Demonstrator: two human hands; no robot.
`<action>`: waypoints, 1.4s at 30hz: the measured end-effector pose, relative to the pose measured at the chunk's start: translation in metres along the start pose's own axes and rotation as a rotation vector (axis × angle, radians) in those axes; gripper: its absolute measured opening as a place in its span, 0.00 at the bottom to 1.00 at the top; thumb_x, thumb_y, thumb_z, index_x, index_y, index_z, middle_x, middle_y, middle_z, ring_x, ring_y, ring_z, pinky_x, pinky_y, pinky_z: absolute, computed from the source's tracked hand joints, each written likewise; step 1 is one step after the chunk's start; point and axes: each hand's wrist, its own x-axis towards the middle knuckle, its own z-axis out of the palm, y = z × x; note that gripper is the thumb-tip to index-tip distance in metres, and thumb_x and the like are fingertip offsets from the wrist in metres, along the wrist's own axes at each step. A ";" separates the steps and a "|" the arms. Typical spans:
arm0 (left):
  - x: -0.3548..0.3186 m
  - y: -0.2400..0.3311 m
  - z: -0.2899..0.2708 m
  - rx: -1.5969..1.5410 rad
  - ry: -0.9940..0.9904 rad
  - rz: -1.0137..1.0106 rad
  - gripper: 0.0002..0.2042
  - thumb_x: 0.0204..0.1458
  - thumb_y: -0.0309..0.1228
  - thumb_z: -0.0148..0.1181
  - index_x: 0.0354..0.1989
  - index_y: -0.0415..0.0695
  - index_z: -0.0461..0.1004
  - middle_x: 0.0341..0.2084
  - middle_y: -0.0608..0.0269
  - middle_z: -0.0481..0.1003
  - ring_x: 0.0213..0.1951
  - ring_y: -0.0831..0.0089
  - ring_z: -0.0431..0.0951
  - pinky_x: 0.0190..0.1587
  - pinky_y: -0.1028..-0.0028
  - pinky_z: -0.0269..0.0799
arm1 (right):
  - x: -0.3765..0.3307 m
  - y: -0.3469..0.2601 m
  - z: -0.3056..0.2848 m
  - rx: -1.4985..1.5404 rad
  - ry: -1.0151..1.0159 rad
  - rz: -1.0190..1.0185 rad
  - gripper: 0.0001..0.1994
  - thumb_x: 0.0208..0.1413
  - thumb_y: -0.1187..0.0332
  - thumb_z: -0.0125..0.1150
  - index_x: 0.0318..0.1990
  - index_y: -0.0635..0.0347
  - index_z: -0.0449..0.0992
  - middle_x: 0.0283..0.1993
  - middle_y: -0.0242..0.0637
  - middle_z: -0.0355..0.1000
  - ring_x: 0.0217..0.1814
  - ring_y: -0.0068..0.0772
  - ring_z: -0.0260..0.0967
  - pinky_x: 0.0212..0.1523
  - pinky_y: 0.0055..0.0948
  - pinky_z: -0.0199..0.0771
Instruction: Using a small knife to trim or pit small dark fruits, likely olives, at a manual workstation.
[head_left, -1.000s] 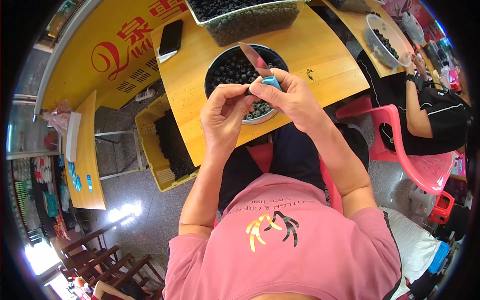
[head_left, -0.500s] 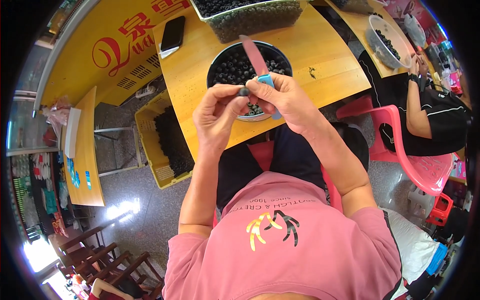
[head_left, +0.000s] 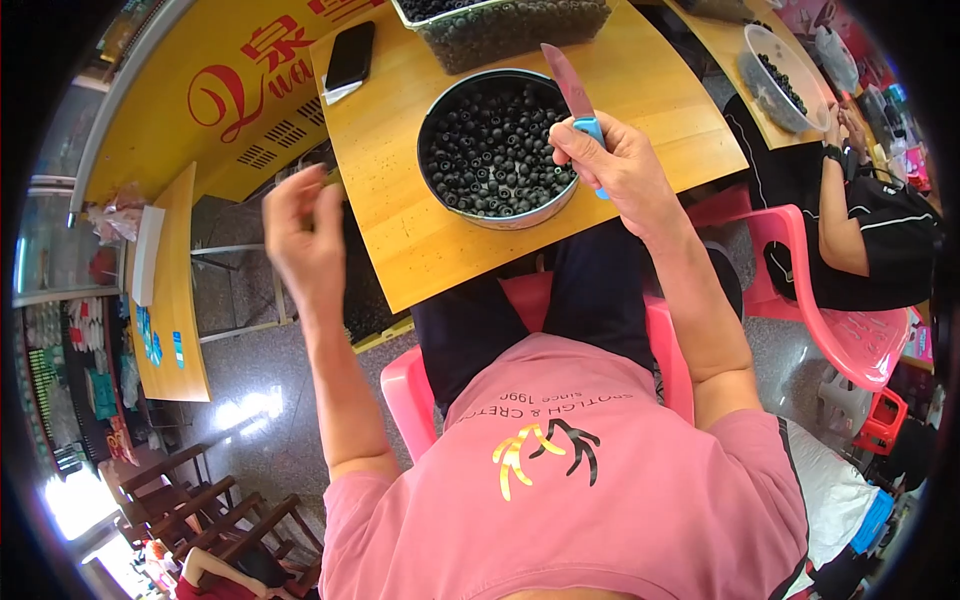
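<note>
My right hand (head_left: 622, 172) is wrapped round the blue handle of a small knife (head_left: 570, 80), its pinkish blade pointing up and away. That hand hovers over the right rim of a round metal tub (head_left: 505, 222) on the table. Small dark round fruits (head_left: 490, 150) with ring marks fill much of the tub. Off the table's left edge, my left hand (head_left: 305, 240) is raised over the yellow crate (head_left: 385, 335), mostly hiding it. Motion smears its fingers, so whether they hold anything does not show.
A clear bin (head_left: 510, 38) of the same dark fruits stands at the table's far side. A black phone (head_left: 350, 55) lies at the far left of the wooden table (head_left: 660, 120). To the right are a pink chair (head_left: 840, 320), a translucent bowl (head_left: 775, 95) and another person's arm (head_left: 840, 220).
My left hand has left the right hand and swung left, off the table. The right hand with the knife has shifted right, uncovering more of the tub. The dark fruit between my fingers no longer shows.
</note>
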 end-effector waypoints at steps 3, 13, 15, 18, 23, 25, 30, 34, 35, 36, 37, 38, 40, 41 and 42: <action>0.010 0.036 0.041 -0.098 -0.436 0.135 0.07 0.52 0.20 0.60 0.39 0.38 0.77 0.32 0.56 0.77 0.35 0.69 0.78 0.40 0.75 0.72 | -0.001 0.001 0.000 -0.016 -0.011 -0.021 0.09 0.59 0.63 0.61 0.37 0.59 0.76 0.28 0.26 0.71 0.22 0.09 0.55 0.23 0.13 0.54; 0.019 0.041 0.136 0.496 -0.879 0.533 0.06 0.49 0.27 0.59 0.35 0.42 0.76 0.29 0.54 0.74 0.36 0.55 0.77 0.38 0.60 0.72 | -0.012 0.000 -0.009 -0.010 0.025 -0.075 0.09 0.59 0.62 0.61 0.37 0.59 0.76 0.28 0.25 0.71 0.22 0.09 0.55 0.23 0.13 0.54; 0.015 0.043 0.142 0.513 -0.904 0.547 0.05 0.49 0.27 0.59 0.34 0.42 0.76 0.29 0.53 0.73 0.36 0.56 0.77 0.38 0.60 0.72 | -0.011 0.001 -0.010 -0.011 0.019 -0.067 0.09 0.59 0.62 0.61 0.37 0.59 0.76 0.28 0.25 0.71 0.22 0.09 0.56 0.23 0.12 0.54; 0.012 0.042 0.142 0.544 -0.926 0.516 0.05 0.49 0.28 0.59 0.33 0.42 0.76 0.31 0.52 0.72 0.35 0.56 0.77 0.38 0.60 0.72 | -0.011 -0.001 -0.008 -0.001 0.021 -0.057 0.09 0.59 0.62 0.62 0.36 0.59 0.76 0.27 0.25 0.71 0.22 0.09 0.56 0.23 0.12 0.54; 0.016 0.038 0.139 0.533 -0.955 0.429 0.05 0.48 0.29 0.59 0.32 0.42 0.75 0.32 0.53 0.71 0.36 0.56 0.76 0.38 0.60 0.71 | -0.009 0.000 -0.006 0.004 0.013 -0.051 0.09 0.59 0.62 0.62 0.35 0.58 0.76 0.27 0.24 0.71 0.22 0.08 0.56 0.22 0.12 0.54; 0.017 0.036 0.139 0.331 -0.814 0.469 0.06 0.46 0.29 0.56 0.28 0.41 0.76 0.30 0.53 0.73 0.34 0.56 0.78 0.35 0.62 0.73 | -0.008 0.000 -0.006 0.011 0.019 -0.052 0.09 0.59 0.62 0.62 0.35 0.58 0.76 0.26 0.24 0.71 0.22 0.08 0.56 0.22 0.12 0.54; 0.028 0.033 0.123 0.047 -0.846 0.175 0.08 0.46 0.30 0.61 0.34 0.42 0.77 0.29 0.57 0.74 0.31 0.63 0.77 0.36 0.67 0.72 | -0.007 0.004 -0.010 -0.003 0.035 -0.075 0.10 0.59 0.62 0.61 0.37 0.59 0.77 0.27 0.23 0.71 0.22 0.08 0.55 0.22 0.12 0.53; 0.033 0.046 0.106 -0.387 -0.924 -0.195 0.10 0.52 0.29 0.63 0.40 0.39 0.76 0.29 0.65 0.76 0.29 0.80 0.74 0.34 0.79 0.70 | -0.003 0.003 -0.006 -0.038 0.067 -0.083 0.11 0.59 0.62 0.61 0.41 0.60 0.77 0.28 0.23 0.72 0.23 0.08 0.56 0.22 0.12 0.54; 0.033 0.051 0.100 -0.593 -0.929 -0.297 0.09 0.54 0.29 0.62 0.41 0.38 0.75 0.30 0.67 0.77 0.30 0.83 0.73 0.34 0.81 0.70 | -0.002 0.002 -0.002 -0.019 0.040 -0.087 0.11 0.59 0.62 0.62 0.42 0.60 0.77 0.28 0.23 0.72 0.22 0.08 0.56 0.22 0.12 0.54; 0.033 0.056 0.095 -0.594 -0.926 -0.296 0.09 0.54 0.29 0.62 0.41 0.38 0.75 0.30 0.67 0.77 0.30 0.83 0.73 0.34 0.81 0.70 | -0.002 0.002 0.002 0.000 0.013 -0.091 0.12 0.59 0.62 0.62 0.43 0.61 0.77 0.29 0.24 0.72 0.22 0.08 0.56 0.22 0.12 0.53; 0.031 0.062 0.090 -0.652 -0.909 -0.320 0.10 0.56 0.29 0.61 0.42 0.37 0.74 0.30 0.67 0.77 0.30 0.84 0.72 0.34 0.82 0.70 | -0.002 0.000 0.005 -0.003 0.011 -0.091 0.12 0.59 0.62 0.62 0.43 0.61 0.77 0.29 0.24 0.72 0.22 0.08 0.56 0.22 0.12 0.53; 0.029 0.065 0.087 -0.711 -0.892 -0.345 0.10 0.57 0.29 0.60 0.43 0.36 0.74 0.31 0.68 0.77 0.30 0.85 0.72 0.34 0.84 0.69 | -0.003 -0.001 0.008 0.033 -0.015 -0.089 0.11 0.59 0.63 0.62 0.43 0.61 0.77 0.29 0.24 0.73 0.22 0.09 0.56 0.21 0.12 0.53; 0.024 0.067 0.085 -0.759 -0.858 -0.348 0.10 0.57 0.29 0.60 0.43 0.36 0.74 0.31 0.67 0.77 0.30 0.85 0.72 0.34 0.83 0.69 | -0.002 -0.001 0.011 0.068 -0.043 -0.087 0.11 0.59 0.64 0.62 0.42 0.61 0.77 0.29 0.25 0.73 0.22 0.09 0.56 0.21 0.12 0.53; 0.022 0.069 0.085 -0.804 -0.826 -0.350 0.10 0.56 0.29 0.61 0.43 0.36 0.74 0.31 0.67 0.77 0.30 0.85 0.72 0.34 0.83 0.70 | -0.002 0.000 0.011 0.089 -0.034 -0.068 0.10 0.59 0.64 0.63 0.42 0.61 0.77 0.29 0.26 0.74 0.21 0.09 0.56 0.21 0.12 0.53; 0.020 0.071 0.085 -0.805 -0.824 -0.350 0.10 0.56 0.29 0.61 0.43 0.36 0.74 0.31 0.67 0.77 0.30 0.85 0.72 0.34 0.83 0.70 | -0.001 0.000 0.012 0.111 -0.024 -0.048 0.10 0.58 0.65 0.63 0.42 0.61 0.77 0.29 0.26 0.74 0.21 0.09 0.56 0.21 0.12 0.53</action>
